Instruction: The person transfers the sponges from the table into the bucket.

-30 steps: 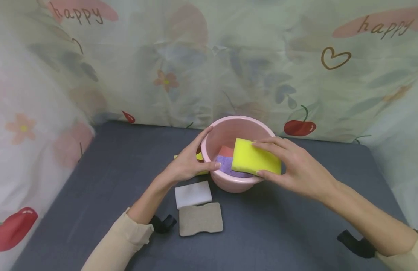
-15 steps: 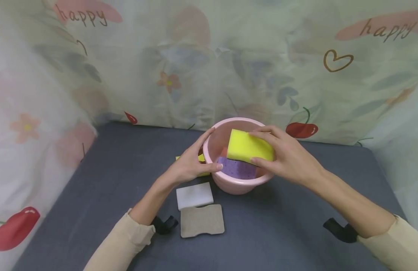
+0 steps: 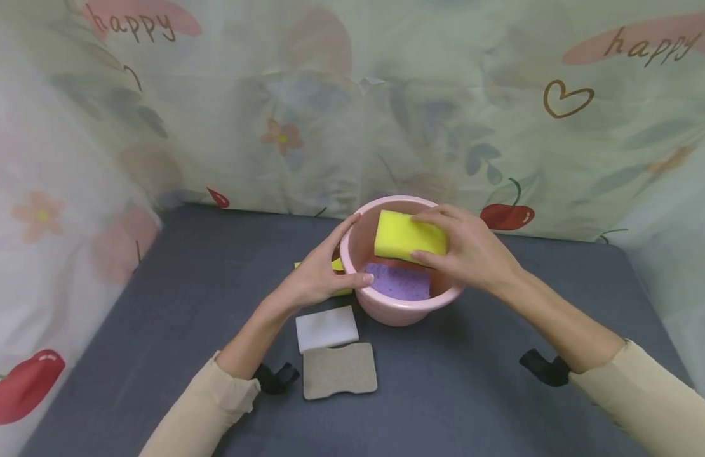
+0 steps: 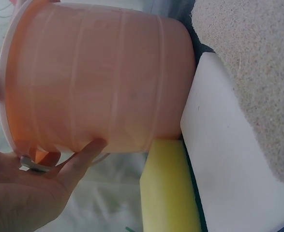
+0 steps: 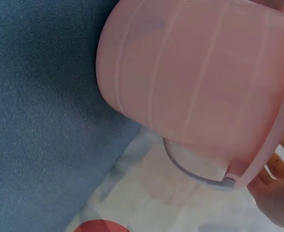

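Note:
My left hand (image 3: 318, 270) grips the rim of a pink bucket (image 3: 395, 313), its thumb hooked over the near edge and its fingers along the outer wall. Between thumb and fingers, my right hand (image 3: 475, 247) pinches a yellow sponge (image 3: 409, 233) inside the bucket's mouth. A purple speckled sponge (image 3: 399, 282) lies lower in the bucket, and something reddish shows beneath the yellow one. In the right wrist view, the bucket's wall hides the held sponge. The left wrist view shows the left fingers against the bucket near its handle mount.
Left of the bucket stands another yellow sponge (image 4: 166, 188) with a dark green side, partly behind my left hand. Nearer lie a white sponge block (image 3: 328, 329) and a grey-beige sponge (image 3: 340, 371) on the dark table (image 3: 472, 393). Printed cloth (image 3: 329, 127) closes off the back and sides.
My right hand has moved left and away from me with the yellow sponge, uncovering more of the purple one. My left hand keeps its grip on the bucket.

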The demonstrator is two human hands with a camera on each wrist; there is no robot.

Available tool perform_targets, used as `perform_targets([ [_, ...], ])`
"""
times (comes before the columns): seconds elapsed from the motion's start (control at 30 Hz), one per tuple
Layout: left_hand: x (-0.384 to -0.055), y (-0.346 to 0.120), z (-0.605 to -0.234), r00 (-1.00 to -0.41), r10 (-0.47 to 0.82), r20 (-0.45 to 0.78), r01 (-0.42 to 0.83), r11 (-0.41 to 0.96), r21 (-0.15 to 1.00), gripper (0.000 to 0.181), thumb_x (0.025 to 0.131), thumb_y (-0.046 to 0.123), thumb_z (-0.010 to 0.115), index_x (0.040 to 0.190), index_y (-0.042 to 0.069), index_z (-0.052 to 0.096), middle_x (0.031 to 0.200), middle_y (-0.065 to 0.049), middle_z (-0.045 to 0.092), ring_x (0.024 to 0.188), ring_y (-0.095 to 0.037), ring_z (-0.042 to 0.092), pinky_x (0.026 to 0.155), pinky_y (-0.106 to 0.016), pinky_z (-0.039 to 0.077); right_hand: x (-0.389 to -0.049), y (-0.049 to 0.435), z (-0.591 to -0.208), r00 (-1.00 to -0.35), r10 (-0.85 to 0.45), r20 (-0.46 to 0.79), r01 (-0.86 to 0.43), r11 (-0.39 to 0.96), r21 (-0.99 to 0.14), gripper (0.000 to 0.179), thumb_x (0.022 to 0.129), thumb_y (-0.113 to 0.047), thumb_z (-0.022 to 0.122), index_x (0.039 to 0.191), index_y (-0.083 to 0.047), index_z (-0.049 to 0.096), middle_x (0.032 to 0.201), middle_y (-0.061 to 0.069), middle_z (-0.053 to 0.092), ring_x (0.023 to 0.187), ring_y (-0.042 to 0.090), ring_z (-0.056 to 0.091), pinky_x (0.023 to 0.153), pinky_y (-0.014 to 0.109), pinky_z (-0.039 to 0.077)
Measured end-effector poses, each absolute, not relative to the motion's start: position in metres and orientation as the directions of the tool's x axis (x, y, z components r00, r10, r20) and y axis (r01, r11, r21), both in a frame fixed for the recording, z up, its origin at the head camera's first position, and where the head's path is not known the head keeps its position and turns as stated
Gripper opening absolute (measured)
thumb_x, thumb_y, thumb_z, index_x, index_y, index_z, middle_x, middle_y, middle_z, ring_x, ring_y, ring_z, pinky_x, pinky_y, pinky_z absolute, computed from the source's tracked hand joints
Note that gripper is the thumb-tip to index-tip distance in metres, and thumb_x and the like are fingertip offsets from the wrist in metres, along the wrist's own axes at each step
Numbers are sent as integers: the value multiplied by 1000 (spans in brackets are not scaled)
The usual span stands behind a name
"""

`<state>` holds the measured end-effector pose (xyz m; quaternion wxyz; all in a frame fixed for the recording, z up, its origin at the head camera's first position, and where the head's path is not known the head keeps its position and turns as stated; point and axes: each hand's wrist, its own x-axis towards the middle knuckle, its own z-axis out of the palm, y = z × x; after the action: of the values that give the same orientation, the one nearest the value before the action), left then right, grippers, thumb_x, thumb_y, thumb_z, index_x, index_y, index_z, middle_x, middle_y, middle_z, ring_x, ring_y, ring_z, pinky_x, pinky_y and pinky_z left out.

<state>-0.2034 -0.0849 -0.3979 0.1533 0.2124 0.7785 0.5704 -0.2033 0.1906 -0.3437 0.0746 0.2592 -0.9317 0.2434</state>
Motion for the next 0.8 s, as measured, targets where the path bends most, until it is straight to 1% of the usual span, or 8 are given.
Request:
perform_targets([
  [0.13, -203, -86, -398, -858, 513, 7, 158, 252, 955, 99, 84, 28, 81, 158, 39, 15, 156, 1, 31, 132, -24, 45, 93, -39, 52, -207, 187, -345, -867, -440, 236, -499, 762, -412, 58, 80, -32, 83, 131, -9, 65, 129, 9, 62, 118, 28, 56, 98, 46, 45],
  [0.37, -205, -86, -399, -856, 516, 6, 154, 245, 957, 99, 84, 30, 80, 158, 38, 15, 156, 0, 31, 133, -24, 44, 93, -37, 51, -209, 183, -347, -877, -441, 191, -479, 773, -416, 55, 85, -28, 78, 133, -5, 63, 132, 14, 61, 121, 33, 54, 100, 50, 43],
  [0.47, -204, -85, -399, -857, 515, 4, 151, 244, 958, 99, 84, 31, 80, 158, 38, 15, 156, 1, 30, 133, -23, 45, 93, -37, 51, -210, 182, -349, -870, -443, 215, -492, 767, -411, 54, 84, -27, 79, 131, -5, 64, 130, 13, 63, 120, 33, 54, 101, 49, 42],
  [0.63, -204, -85, -398, -857, 515, 4, 153, 247, 957, 99, 84, 30, 80, 158, 39, 15, 156, 3, 30, 133, -21, 45, 94, -37, 51, -210, 179, -353, -841, -463, 282, -540, 761, -361, 51, 81, -27, 81, 125, -3, 68, 122, 12, 68, 114, 32, 56, 96, 46, 41],
  [0.8, -204, -85, -398, -857, 515, 5, 160, 257, 953, 98, 84, 30, 80, 157, 40, 16, 156, 2, 30, 132, -22, 46, 95, -38, 50, -210, 175, -355, -841, -457, 290, -537, 771, -341, 51, 80, -27, 82, 123, -3, 69, 122, 13, 68, 110, 33, 55, 94, 45, 41],
])
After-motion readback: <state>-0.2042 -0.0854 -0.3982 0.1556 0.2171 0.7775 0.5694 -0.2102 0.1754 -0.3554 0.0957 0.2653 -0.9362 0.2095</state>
